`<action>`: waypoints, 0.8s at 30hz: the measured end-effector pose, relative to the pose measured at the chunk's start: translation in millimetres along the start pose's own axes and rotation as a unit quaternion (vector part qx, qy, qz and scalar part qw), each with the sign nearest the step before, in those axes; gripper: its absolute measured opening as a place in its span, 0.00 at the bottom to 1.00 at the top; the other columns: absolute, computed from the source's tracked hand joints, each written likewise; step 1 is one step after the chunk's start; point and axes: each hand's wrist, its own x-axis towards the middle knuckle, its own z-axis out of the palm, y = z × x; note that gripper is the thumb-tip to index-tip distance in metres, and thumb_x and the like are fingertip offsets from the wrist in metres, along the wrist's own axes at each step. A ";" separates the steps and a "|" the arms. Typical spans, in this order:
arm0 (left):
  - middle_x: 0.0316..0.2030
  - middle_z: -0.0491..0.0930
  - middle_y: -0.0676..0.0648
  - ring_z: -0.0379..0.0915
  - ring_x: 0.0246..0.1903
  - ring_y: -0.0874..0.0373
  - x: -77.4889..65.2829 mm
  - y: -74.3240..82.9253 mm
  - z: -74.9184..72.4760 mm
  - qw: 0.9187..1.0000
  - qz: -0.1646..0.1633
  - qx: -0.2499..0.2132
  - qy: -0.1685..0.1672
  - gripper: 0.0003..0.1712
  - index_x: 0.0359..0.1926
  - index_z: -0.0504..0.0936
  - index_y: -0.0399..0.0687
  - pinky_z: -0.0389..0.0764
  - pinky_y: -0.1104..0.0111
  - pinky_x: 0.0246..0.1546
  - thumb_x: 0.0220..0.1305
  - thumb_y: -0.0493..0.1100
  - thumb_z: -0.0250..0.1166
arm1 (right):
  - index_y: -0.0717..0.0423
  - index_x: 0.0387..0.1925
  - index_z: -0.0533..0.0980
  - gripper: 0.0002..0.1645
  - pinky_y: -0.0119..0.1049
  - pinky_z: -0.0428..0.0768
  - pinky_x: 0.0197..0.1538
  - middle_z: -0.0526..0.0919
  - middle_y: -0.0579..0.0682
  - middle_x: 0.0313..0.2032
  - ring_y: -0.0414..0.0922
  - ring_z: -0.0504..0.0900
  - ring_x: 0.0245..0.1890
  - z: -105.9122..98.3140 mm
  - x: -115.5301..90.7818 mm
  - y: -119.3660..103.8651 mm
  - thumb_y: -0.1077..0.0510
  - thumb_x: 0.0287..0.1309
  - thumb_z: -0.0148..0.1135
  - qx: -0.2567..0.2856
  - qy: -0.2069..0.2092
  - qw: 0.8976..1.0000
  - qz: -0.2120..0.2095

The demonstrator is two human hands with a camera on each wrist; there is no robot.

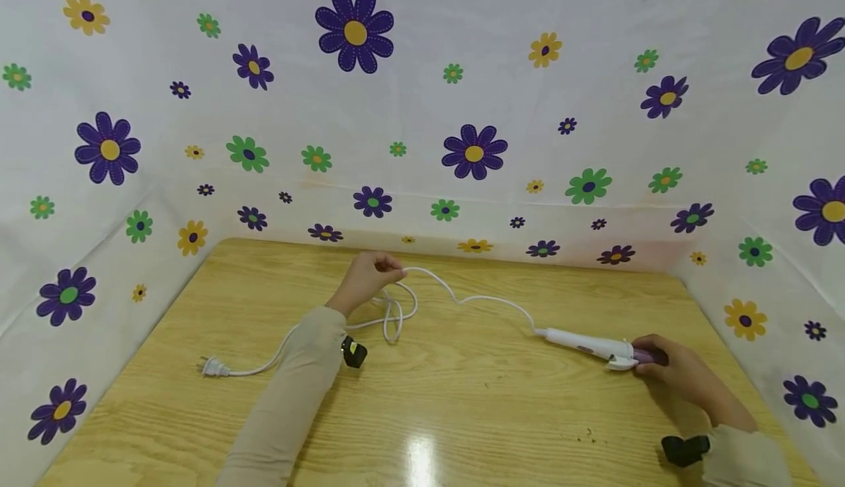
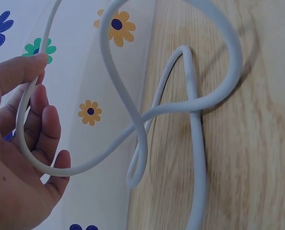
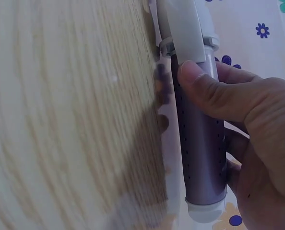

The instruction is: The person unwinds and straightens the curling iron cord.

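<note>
A curling iron (image 1: 581, 342) with a white handle and a purple barrel (image 3: 200, 163) is at the right of the table. My right hand (image 1: 689, 375) holds it by the barrel, thumb just below the white clamp lever (image 3: 184, 28). From the handle's end a white cord (image 1: 491, 298) runs left to my left hand (image 1: 366, 276). In the left wrist view that hand pinches the cord (image 2: 195, 148) between thumb and index finger, and a bend of it passes over the other fingers. Loose loops of cord lie beside this hand.
The two-pin plug (image 1: 214, 367) lies on the left part of the wooden table (image 1: 462, 414). White cloth (image 1: 409, 105) with printed flowers rises along the back and both sides. Small dark specks (image 1: 587, 436) mark the tabletop at the front right.
</note>
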 end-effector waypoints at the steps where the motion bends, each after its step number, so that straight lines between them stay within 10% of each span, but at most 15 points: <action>1: 0.33 0.81 0.48 0.74 0.35 0.56 -0.1 -0.3 0.4 1.000 0.000 0.001 -0.002 0.09 0.37 0.83 0.46 0.76 0.68 0.38 0.59 0.46 0.69 | 0.62 0.49 0.77 0.21 0.43 0.78 0.46 0.82 0.63 0.47 0.45 0.80 0.45 -0.1 0.1 1.7 0.57 0.55 0.68 0.000 0.001 1.000 -0.001; 4: 0.33 0.81 0.48 0.74 0.35 0.56 -0.1 0.5 1.3 1.000 0.001 0.001 -0.008 0.10 0.37 0.84 0.47 0.76 0.68 0.38 0.59 0.47 0.69 | 0.61 0.49 0.77 0.22 0.34 0.76 0.42 0.83 0.62 0.46 0.33 0.76 0.41 -0.9 0.4 4.5 0.56 0.54 0.69 0.004 0.001 1.000 0.005; 12: 0.34 0.81 0.48 0.73 0.37 0.56 -2.4 2.3 2.2 0.999 0.014 0.016 -0.035 0.08 0.37 0.84 0.46 0.74 0.67 0.38 0.59 0.45 0.69 | 0.65 0.52 0.76 0.23 0.63 0.73 0.50 0.77 0.73 0.51 0.69 0.76 0.51 -2.3 4.6 -0.6 0.62 0.55 0.67 0.012 0.002 1.000 0.016; 24: 0.65 0.69 0.44 0.57 0.69 0.43 -12.3 2.3 -10.7 0.998 0.012 0.040 -0.045 0.20 0.55 0.80 0.49 0.57 0.44 0.68 0.62 0.47 0.66 | 0.71 0.54 0.73 0.21 0.60 0.75 0.49 0.74 0.75 0.52 0.68 0.80 0.47 -3.5 6.2 -19.5 0.65 0.61 0.61 0.043 0.030 0.999 -0.013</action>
